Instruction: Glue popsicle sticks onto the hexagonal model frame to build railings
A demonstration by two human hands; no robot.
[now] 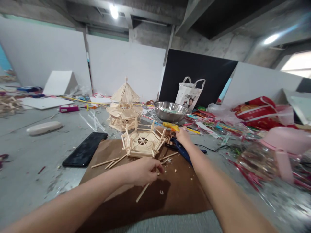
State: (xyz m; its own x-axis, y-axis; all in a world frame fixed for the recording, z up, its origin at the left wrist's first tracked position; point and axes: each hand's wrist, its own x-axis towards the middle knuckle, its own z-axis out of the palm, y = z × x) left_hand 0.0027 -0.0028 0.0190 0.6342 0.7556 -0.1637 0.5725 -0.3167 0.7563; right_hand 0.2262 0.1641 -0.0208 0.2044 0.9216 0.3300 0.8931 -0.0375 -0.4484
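Note:
My left hand point(143, 170) is closed in a pinch on a thin wooden stick point(142, 192) that slants down over the brown sheet point(121, 200). Just beyond it stands a hexagonal frame of wooden sticks point(143, 140). My right hand point(182, 135) reaches farther out and is closed around a yellow glue gun point(170, 126) beside that frame. Loose sticks point(109, 162) lie on the sheet in front of the frame. A finished stick pavilion point(124, 108) stands behind.
A black phone point(85, 149) lies left of the brown sheet. A steel bowl point(172, 111), a white tote bag point(189, 94), red packaging point(257, 111) and scattered coloured sticks fill the back right. A pink-lidded clear jar point(267, 155) stands at right. White boards line the back.

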